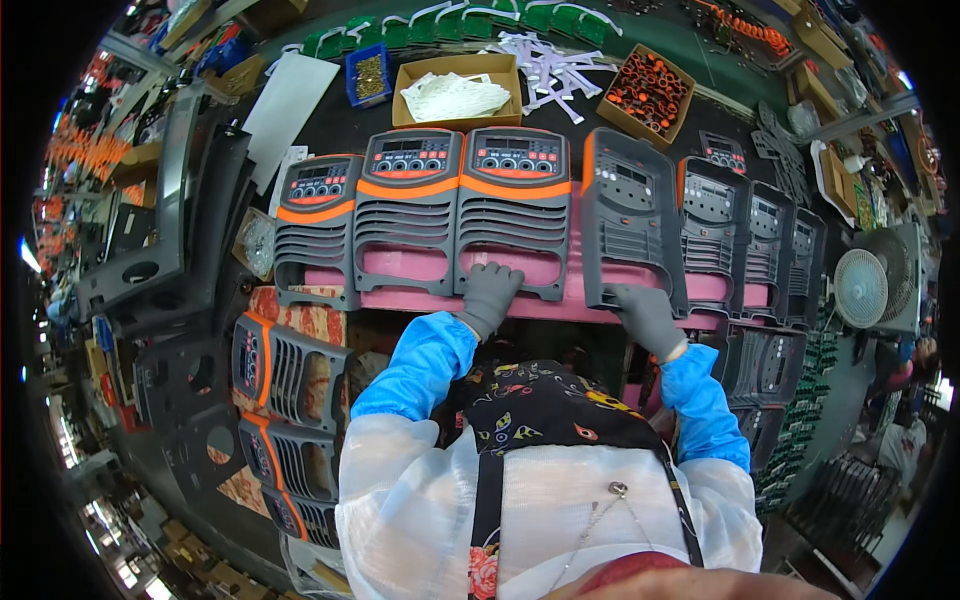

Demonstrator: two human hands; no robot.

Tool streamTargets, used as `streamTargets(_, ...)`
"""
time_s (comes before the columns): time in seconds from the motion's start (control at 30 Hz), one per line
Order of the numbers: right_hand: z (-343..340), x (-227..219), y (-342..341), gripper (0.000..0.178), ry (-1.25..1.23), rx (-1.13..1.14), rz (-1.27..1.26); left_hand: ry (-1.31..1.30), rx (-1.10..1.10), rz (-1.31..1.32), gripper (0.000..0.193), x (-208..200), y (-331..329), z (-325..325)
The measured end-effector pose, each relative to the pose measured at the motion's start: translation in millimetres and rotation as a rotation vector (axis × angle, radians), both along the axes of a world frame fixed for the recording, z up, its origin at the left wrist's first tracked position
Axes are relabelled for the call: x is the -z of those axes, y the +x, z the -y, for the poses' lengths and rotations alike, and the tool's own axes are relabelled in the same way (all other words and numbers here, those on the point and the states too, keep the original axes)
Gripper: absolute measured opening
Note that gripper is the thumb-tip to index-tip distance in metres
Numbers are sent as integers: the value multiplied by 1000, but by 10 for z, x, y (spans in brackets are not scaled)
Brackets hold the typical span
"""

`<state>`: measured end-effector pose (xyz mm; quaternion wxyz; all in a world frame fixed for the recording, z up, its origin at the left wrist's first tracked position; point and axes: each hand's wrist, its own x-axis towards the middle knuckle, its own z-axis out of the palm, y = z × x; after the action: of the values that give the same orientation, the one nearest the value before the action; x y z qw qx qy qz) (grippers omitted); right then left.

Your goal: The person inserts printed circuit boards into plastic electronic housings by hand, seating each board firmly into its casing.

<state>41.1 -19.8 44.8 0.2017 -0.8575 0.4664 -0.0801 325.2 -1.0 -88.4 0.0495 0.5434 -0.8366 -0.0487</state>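
Note:
Both my hands wear grey gloves and blue sleeve covers. My left hand (490,298) curls its fingers over the lower bar of a grey plastic front panel (512,218), which has an orange band, a control display and louvred slots. To the right, a dark grey panel (632,200) lies with its hollow inner side up, and my right hand (645,318) grips its lower left corner. Two more orange-banded panels, a middle one (408,215) and a left one (316,228), lie beside the one under my left hand. The fingertips of my right hand are partly hidden.
Several inner-side-up panels (712,235) stand in a row at right. More orange-banded panels (290,372) lie lower left. Behind are a carton of white pieces (455,95), a blue bin of small brass-coloured parts (369,75), and a box of orange and black parts (648,95). A fan (862,288) stands far right.

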Motion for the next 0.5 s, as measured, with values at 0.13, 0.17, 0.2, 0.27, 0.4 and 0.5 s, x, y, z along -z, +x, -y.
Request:
streamTargets(0.13,-57,452,-4,29,-59,-75,-379,-144,-88,-59,52,-455,-66,106)
streamTargets(0.17,-83,501,8,29,-85,-76,-431,-138,-90,-56,52,-589,-64,129)
streamTargets(0.2,-79,596,-11,28,-94,-58,-429,-144,-115,-104,53,-709,-79,181)
streamTargets(0.27,-77,599,25,24,-105,-31,-449,-125,-125,-229,53,-1069,-99,249)
streamTargets(0.4,-31,516,60,30,31,-18,-397,-359,-492,-784,45,-1477,-261,248)
streamTargets(0.5,-102,212,142,40,-79,12,-7,56,-991,-1501,43,-1776,-399,205)
